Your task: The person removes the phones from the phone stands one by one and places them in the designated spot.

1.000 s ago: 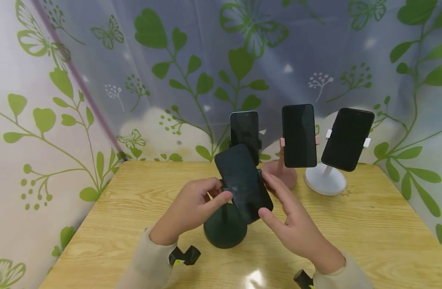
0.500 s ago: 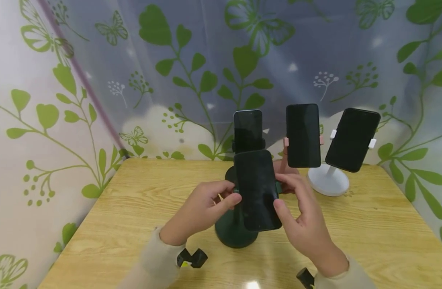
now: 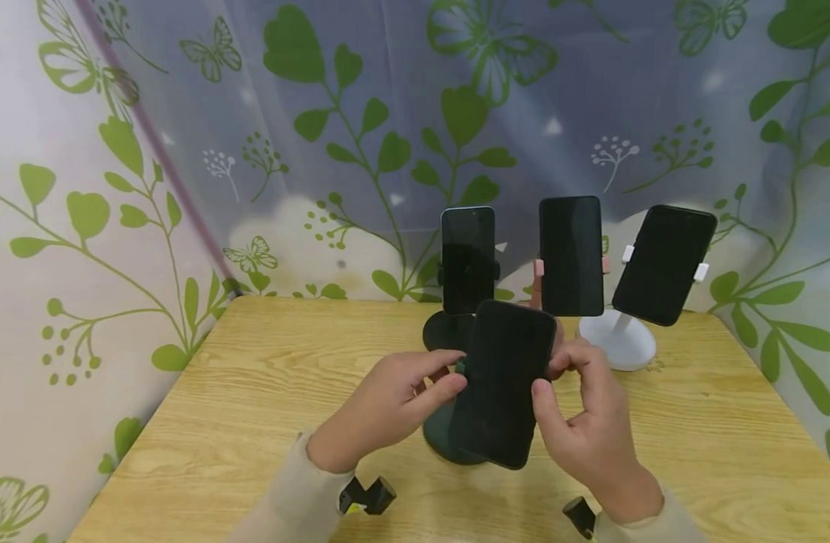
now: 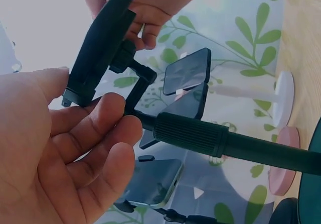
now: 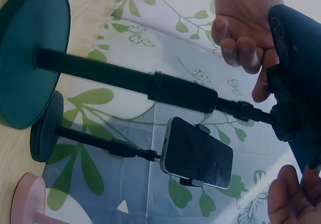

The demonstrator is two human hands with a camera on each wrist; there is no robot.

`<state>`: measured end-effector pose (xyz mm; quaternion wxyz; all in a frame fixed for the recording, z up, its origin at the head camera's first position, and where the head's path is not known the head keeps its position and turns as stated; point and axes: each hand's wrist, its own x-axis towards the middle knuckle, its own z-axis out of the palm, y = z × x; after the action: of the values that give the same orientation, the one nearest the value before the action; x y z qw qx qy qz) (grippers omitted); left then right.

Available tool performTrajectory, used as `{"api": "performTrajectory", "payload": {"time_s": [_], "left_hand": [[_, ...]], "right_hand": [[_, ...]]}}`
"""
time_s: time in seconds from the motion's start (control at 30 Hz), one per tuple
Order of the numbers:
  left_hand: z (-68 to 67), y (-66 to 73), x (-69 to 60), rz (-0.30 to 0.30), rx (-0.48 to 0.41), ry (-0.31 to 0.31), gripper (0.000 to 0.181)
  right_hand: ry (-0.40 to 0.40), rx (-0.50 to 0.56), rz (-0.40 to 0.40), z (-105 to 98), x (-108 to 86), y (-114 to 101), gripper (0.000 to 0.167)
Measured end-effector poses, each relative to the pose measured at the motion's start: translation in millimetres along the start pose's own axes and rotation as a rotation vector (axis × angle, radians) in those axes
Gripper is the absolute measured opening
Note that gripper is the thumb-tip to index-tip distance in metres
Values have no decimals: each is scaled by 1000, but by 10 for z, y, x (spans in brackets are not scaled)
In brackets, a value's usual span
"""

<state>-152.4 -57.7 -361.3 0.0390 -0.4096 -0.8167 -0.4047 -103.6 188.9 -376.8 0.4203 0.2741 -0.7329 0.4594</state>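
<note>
A black phone [image 3: 506,385] sits in the clamp of a dark green phone stand [image 5: 183,91] and leans with its top to the right. My left hand [image 3: 388,400] pinches the clamp's left end between thumb and index finger; its other fingers curl loosely in the left wrist view. On the opposite side, my right hand [image 3: 594,426] holds the phone's right edge, thumb at the front and index finger bent behind. The clamp's right end is hidden by those fingers in the head view. The stand's round base [image 5: 32,58] rests on the table.
Three more stands hold phones along the back: a black stand's phone [image 3: 468,260], a pink stand's phone [image 3: 571,256] and a white stand's phone [image 3: 666,264]. The wooden table [image 3: 265,377] reaches a patterned curtain [image 3: 361,173] behind.
The phone has swung from leaning left to leaning right and sits lower and further right in the head view. Both hands have shifted right with it; the right fingers have bent closer around its edge.
</note>
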Motion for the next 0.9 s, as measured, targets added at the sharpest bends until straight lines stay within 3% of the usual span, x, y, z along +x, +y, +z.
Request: {"api": "performTrajectory", "payload": {"time_s": [0.3,0.4,0.57,0.7,0.9], "left_hand": [[-2,38,-13,-15,13,-5,38],[8,30,-8,-45,17,-3,41],[39,17,12,-63,36,58,40],[98,-26,47,-56,-25,130,30],[190,-89,71,-107,-162,202,23]], "right_hand": [[-1,10,18,-3,22,13,23],[6,-1,32,4,16,11,25],[1,-20,46,16,20,20,25],[-7,-40,52,27,19,30,25],[-9,-49,46,45,16,25,26]]}}
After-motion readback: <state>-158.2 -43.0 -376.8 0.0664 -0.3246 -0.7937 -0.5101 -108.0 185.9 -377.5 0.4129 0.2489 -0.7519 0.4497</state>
